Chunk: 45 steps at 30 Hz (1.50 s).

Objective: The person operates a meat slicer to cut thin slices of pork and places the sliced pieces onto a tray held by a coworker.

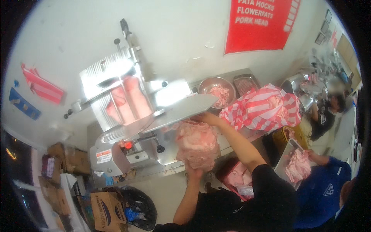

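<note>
At the slicer (162, 120), above the front of the metal tabletop (168, 152), a pile of sliced meat (198, 142) sits between a person's bare hands. The left hand (194, 172) holds its near edge from below, fingers mostly hidden. The right hand (206, 118) is half-curled at the far edge, fingertips hidden, so whether it grips or only touches cannot be told. Beyond it stands a bowl (206, 84) with meat scraps (220, 96).
</note>
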Tool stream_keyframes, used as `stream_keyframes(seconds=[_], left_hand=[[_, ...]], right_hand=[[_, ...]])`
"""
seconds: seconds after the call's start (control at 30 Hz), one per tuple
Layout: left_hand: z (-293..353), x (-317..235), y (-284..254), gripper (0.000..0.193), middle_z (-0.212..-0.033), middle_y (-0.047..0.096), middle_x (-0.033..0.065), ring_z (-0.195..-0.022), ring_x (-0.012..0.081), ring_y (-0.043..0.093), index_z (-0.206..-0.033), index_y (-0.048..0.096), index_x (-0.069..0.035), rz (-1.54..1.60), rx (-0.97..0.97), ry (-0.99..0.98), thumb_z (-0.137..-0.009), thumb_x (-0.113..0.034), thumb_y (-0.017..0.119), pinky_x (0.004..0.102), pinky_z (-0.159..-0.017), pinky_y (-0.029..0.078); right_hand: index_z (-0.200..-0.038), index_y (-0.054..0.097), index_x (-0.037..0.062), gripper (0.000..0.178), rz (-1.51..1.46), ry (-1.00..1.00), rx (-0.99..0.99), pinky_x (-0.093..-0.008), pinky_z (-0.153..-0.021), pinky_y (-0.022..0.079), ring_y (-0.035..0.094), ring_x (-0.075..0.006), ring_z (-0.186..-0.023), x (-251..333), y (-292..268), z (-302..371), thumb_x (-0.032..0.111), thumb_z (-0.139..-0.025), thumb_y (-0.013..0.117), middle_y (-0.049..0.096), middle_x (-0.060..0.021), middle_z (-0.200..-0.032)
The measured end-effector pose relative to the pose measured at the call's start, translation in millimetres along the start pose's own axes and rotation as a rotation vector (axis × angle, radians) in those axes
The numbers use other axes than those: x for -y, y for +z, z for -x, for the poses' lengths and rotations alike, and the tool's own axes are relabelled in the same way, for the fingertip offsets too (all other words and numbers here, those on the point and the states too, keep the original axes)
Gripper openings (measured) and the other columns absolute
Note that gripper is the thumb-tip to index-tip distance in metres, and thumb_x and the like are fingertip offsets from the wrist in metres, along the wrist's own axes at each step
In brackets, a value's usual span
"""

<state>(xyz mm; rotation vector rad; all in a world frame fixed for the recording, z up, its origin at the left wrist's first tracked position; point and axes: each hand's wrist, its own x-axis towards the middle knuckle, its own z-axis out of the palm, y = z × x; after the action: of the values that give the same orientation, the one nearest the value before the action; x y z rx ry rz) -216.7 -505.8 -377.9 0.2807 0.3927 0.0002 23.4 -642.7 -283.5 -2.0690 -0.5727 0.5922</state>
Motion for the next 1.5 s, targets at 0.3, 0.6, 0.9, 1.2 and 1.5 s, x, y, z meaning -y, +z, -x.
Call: stream_keyframes(seconds=[0.3,0.6,0.9,1.2,1.5], left_hand=[[2,0,-26,0.074,-0.147,0.041,0.0117,-0.132,0.0368,0.042,-0.147,0.032,-0.011,0.068,0.134,-0.112,-0.091,-0.053,0.054,0.0562,-0.107,0.038],[16,-13,-38,0.079,-0.148,0.040,0.0137,-0.133,0.0369,0.041,-0.149,0.030,-0.010,-0.149,0.068,-0.158,-0.090,-0.058,0.054,0.0544,-0.110,0.036],[10,-11,-30,0.066,-0.142,0.046,0.0135,-0.129,0.0336,0.045,-0.146,0.034,-0.006,-0.132,0.057,-0.212,-0.097,-0.048,0.049,0.0508,-0.107,0.040],[3,7,-31,0.069,-0.144,0.043,0.0170,-0.129,0.0356,0.045,-0.147,0.032,-0.004,-0.205,0.151,-0.348,-0.098,-0.049,0.048,0.0520,-0.107,0.040],[6,22,-8,0.067,-0.145,0.043,0.0185,-0.130,0.0363,0.046,-0.146,0.032,-0.003,-0.372,0.276,-0.824,-0.096,-0.041,0.054,0.0518,-0.105,0.043]], right_hand=[[-0.143,0.046,0.0045,0.054,-0.368,-0.099,0.105,-0.0345,-0.109,0.033,0.045,-0.0221,-0.131,-53,31,16,0.040,-0.103,0.041,0.047,-0.0112,-0.146],[-0.140,0.048,0.0038,0.051,-0.243,0.027,-0.095,-0.0355,-0.108,0.035,0.046,-0.0229,-0.129,-40,38,82,0.033,-0.098,0.052,0.052,-0.0141,-0.137],[-0.139,0.050,0.0049,0.047,-0.654,0.152,-0.022,-0.0311,-0.108,0.034,0.047,-0.0174,-0.126,-92,48,52,0.030,-0.100,0.053,0.051,-0.0080,-0.136],[-0.143,0.045,0.0044,0.053,-1.038,0.114,0.065,-0.0314,-0.109,0.036,0.046,-0.0178,-0.129,-113,39,114,0.035,-0.100,0.053,0.045,-0.0097,-0.146],[-0.140,0.048,0.0042,0.049,-1.456,0.127,-0.477,-0.0319,-0.104,0.042,0.054,-0.0163,-0.120,-75,66,271,0.035,-0.102,0.051,0.056,-0.0061,-0.134]])
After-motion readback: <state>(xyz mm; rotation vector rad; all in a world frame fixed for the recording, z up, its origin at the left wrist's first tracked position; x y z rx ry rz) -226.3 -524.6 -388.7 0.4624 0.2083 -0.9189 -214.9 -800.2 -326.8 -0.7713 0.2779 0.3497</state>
